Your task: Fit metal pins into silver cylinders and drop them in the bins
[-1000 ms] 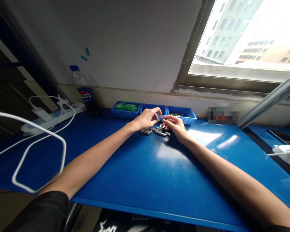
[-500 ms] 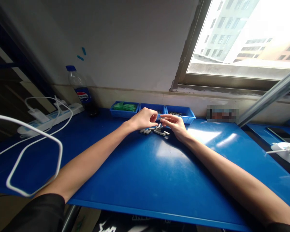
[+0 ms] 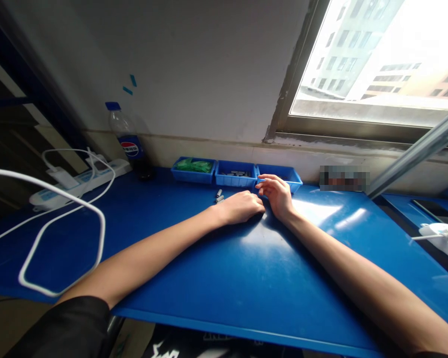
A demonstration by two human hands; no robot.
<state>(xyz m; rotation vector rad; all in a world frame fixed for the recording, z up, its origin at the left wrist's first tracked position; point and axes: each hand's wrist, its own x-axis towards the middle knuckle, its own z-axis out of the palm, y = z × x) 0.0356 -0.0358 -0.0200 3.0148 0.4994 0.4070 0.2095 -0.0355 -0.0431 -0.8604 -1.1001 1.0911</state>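
Observation:
My left hand lies knuckles-up on the blue table, its fingers curled down over the pile of small grey metal pieces; only two or three pieces show beside it. Just to its right, my right hand rests on its edge. Its thumb and forefinger are pinched together on a tiny piece in front of the trays. Both forearms stretch across the table.
Three small blue trays stand along the wall: one with green parts, one with metal pieces, one with dark pins. A cola bottle, a power strip and a white cable loop lie left. A white device sits right.
My left hand dropped from a raised pinch and now covers the pile, which slid slightly nearer. My right hand lifted a little toward the right tray.

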